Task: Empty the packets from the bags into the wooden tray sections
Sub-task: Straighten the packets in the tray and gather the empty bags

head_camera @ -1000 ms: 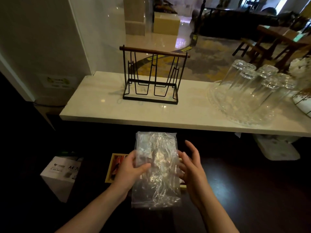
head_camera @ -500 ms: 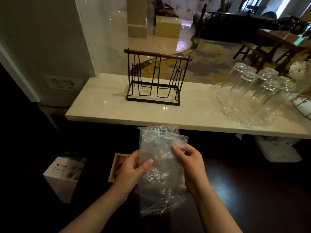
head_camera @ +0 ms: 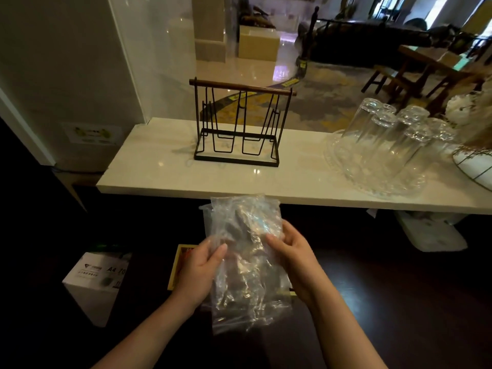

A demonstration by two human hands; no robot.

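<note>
Gripping the clear bag (head_camera: 245, 265) both sides, right hand (head_camera: 292, 258) now lower, left hand (head_camera: 199, 272) unchanged.

Two bare forearms; no sleeves, each ending in a bare grip (head_camera: 198, 272).

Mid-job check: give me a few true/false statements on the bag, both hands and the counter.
1. Both hands hold the bag. True: left hand and right hand grip its sides.
2. The glasses stand mouth up. False: they are upside down on the glass tray.
3. The wire rack holds cups. False: it is empty.
4. A white box sits lower left. True.
</note>
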